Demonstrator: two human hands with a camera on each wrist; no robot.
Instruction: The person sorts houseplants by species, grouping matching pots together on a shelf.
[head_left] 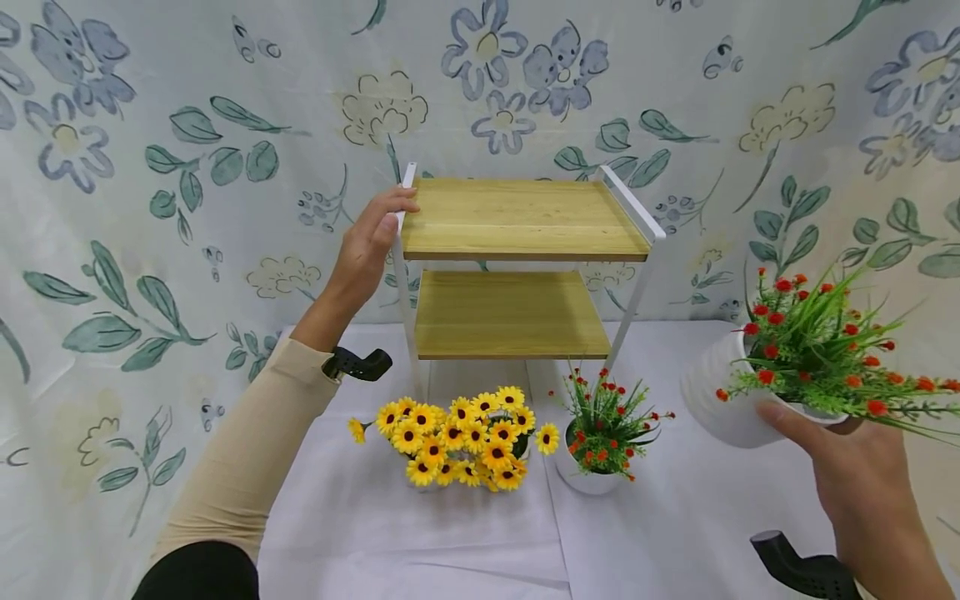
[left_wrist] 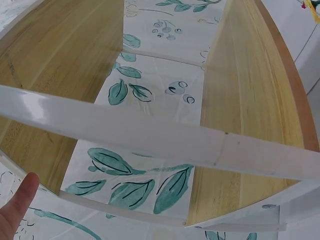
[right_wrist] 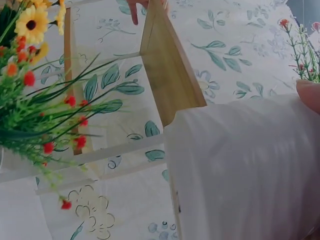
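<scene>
R hand [head_left: 862,471] grips a tilted white ribbed pot [head_left: 727,392] w/ red-flowered greenery [head_left: 806,342] at approx. 3 o'clock in head view, & L hand [head_left: 370,237] grips the white-framed two-tier wooden rack [head_left: 525,221] at its 10 o'clock corner.

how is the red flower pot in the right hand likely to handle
The pot is probably stiff, showing no dent under the right hand. Its thin stems would likely sway. Laid down, it may roll, being round.
</scene>
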